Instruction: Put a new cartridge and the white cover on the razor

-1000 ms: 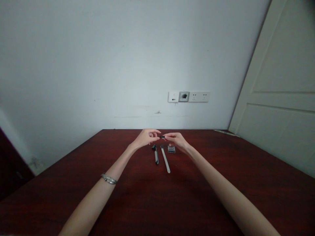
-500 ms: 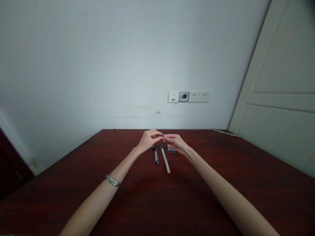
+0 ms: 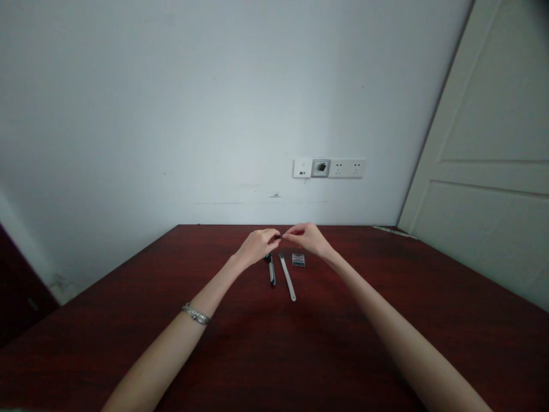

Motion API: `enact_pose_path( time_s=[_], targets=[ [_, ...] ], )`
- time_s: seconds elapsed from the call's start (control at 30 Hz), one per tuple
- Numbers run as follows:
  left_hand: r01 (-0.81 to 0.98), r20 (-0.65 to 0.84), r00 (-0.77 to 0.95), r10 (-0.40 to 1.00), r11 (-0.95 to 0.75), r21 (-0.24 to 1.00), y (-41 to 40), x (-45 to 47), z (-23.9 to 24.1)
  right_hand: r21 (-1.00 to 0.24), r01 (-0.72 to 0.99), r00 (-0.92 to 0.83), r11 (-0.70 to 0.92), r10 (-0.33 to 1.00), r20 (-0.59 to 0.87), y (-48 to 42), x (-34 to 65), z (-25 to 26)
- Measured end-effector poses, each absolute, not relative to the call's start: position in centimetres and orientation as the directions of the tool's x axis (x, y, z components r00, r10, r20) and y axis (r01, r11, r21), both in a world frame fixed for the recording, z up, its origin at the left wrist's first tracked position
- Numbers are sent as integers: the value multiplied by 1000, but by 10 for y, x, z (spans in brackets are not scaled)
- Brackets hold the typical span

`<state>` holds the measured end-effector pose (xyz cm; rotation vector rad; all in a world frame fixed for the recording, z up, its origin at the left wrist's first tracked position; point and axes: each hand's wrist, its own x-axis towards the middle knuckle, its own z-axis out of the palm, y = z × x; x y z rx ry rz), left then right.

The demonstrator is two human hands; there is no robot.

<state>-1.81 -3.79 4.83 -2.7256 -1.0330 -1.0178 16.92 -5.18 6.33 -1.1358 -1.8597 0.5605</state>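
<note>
Above the far part of the table, my left hand (image 3: 256, 247) pinches a small dark piece (image 3: 278, 236) between thumb and fingers. Its exact kind is too small to make out. From the other side, my right hand (image 3: 309, 238) has its fingertips closed at the right end of that same piece. Below the left hand lies a razor (image 3: 271, 271) with a black and silver handle, its upper end partly under the hand. A thin brush (image 3: 287, 278) with a whitish handle and dark tip lies beside it. Farther right rests a small clear case (image 3: 298, 260).
The dark red wooden table (image 3: 274, 355) runs back to a pale wall (image 3: 240, 114). Wall sockets (image 3: 338, 169) sit above its far edge. A white panelled door (image 3: 484, 171) stands along the right, with a thin strip (image 3: 394, 232) on the table near it.
The right hand has risen slightly and turned, uncovering the clear case. The dark piece has shifted a little left with the left fingertips, and more of it shows.
</note>
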Motion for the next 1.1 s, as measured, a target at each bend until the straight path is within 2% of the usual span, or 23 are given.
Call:
enact_pose_path(
  time_s=[0.1,0.3,0.53,0.83,1.1],
  targets=[
    [634,593,581,558,-767,101,-41,-16,50,-676,525,-230,518,850,473,-52,166,60],
    [670,565,606,560,-742,17,-43,-14,49,-649,553,-229,522,844,484,-53,165,57],
    [690,580,571,581,-723,45,-44,-13,49,-659,545,-234,518,849,473,-53,165,57],
    [655,583,562,586,-746,120,-34,-36,58,-847,385,-158,367,930,331,-39,177,55],
    [609,608,549,573,-773,178,-34,-31,53,-899,282,-190,335,938,290,-36,182,49]
  ],
)
